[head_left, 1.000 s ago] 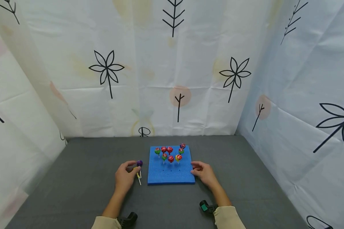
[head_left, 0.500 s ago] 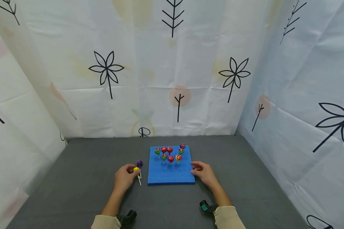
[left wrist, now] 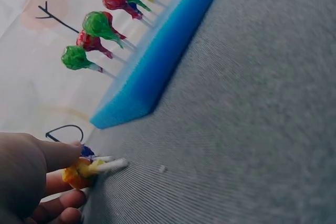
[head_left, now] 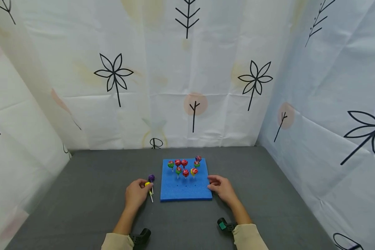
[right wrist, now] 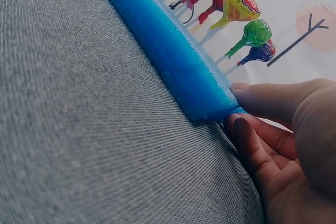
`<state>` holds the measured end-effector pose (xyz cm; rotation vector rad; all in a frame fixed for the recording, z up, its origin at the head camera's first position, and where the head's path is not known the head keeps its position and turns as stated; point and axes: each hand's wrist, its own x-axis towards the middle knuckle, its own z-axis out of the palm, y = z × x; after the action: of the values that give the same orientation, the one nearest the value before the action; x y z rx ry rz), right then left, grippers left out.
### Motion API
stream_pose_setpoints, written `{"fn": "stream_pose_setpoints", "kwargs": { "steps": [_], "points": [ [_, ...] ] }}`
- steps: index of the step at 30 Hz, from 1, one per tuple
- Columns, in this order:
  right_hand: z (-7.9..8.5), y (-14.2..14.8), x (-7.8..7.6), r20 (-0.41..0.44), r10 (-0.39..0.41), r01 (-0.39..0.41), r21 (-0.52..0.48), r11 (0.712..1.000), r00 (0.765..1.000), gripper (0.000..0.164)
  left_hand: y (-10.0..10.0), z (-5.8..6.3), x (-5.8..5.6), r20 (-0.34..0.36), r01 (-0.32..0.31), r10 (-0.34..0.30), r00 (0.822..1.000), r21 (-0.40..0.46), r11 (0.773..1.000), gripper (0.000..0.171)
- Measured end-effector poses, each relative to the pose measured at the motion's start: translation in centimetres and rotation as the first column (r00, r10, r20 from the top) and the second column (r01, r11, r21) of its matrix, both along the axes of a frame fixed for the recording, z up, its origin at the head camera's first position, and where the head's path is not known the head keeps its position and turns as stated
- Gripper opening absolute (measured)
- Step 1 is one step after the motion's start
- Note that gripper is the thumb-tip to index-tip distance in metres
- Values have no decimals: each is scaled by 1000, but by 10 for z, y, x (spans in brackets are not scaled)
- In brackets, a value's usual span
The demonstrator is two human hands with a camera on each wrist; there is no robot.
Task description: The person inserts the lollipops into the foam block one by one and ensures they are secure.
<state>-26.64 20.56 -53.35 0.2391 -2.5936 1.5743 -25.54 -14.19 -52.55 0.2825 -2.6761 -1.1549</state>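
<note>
My left hand (head_left: 135, 194) is left of the blue foam board (head_left: 175, 195), thumb and fingers on the head of a yellow lollipop (left wrist: 79, 174). Its white stick points toward the board's near side in the head view. Against it lies a purple lollipop (head_left: 151, 178), mostly hidden behind the thumb in the left wrist view. On the other side, my right hand (head_left: 222, 189) grips the board's right edge, with the thumb on top and fingers at the side and partly below. Several wrapped lollipops, among them a red one (head_left: 185, 172), stand upright in the board's far half.
Small dark holes (head_left: 185, 185) mark the board's near half. A dark grey cloth (head_left: 97, 194) covers the table. Patterned white fabric (head_left: 162, 80) hangs behind and at both sides. A tiny white speck (left wrist: 163, 169) lies on the cloth near the lollipop sticks.
My left thumb and fingers have shifted slightly on the yellow lollipop, and more of its head shows. The right hand keeps its hold on the board. The head view has tilted a little.
</note>
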Motion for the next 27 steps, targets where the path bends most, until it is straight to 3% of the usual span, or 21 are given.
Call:
{"fn": "stream_pose_setpoints", "kwargs": {
  "steps": [14, 20, 27],
  "points": [
    [3, 0, 2, 10, 5, -5, -2, 1000, 1000, 31, -4, 10, 2, 17, 43, -43, 999, 17, 999, 27],
    [1, 1, 1, -33, 23, -23, 5, 1000, 999, 31, -6, 23, 4, 9, 26, -27, 1000, 43, 999, 28],
    [1, 1, 1, -6, 18, -18, 8, 1000, 1000, 31, 1, 43, 7, -40, 46, -43, 998, 86, 995, 28]
  ]
}}
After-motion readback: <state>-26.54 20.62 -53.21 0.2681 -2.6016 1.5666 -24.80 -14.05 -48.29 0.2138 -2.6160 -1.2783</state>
